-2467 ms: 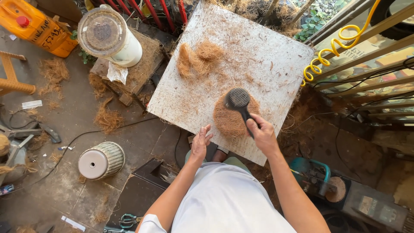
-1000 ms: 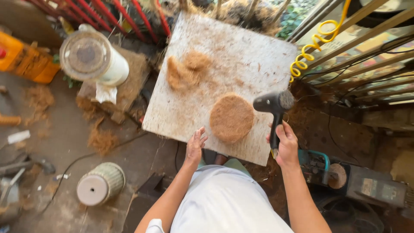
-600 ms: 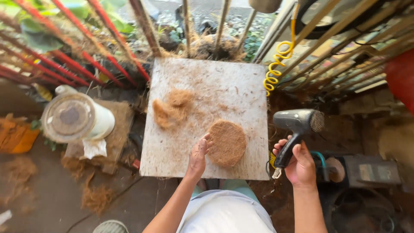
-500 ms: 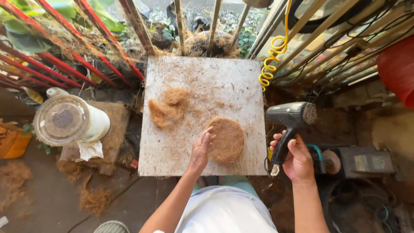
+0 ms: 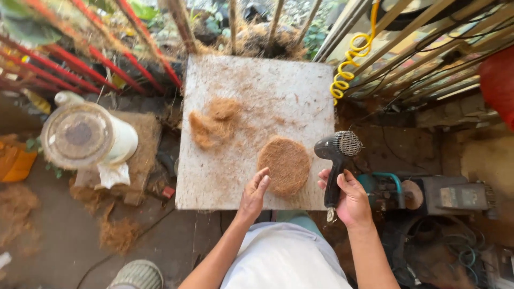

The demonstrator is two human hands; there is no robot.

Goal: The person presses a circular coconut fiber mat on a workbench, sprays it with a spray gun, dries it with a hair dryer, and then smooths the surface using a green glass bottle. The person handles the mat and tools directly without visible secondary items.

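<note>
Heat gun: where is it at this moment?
In the head view the heat gun is in the right hand, just off the board's right edge, beside the round fibre disc.

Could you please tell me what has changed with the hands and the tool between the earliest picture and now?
The right hand has lifted the black handheld blower off the round fibre disc and carried it right, past the board's edge, nozzle now pointing away. The left hand stays at the disc's near-left edge. The disc and the loose fibre clump lie where they were.
</note>
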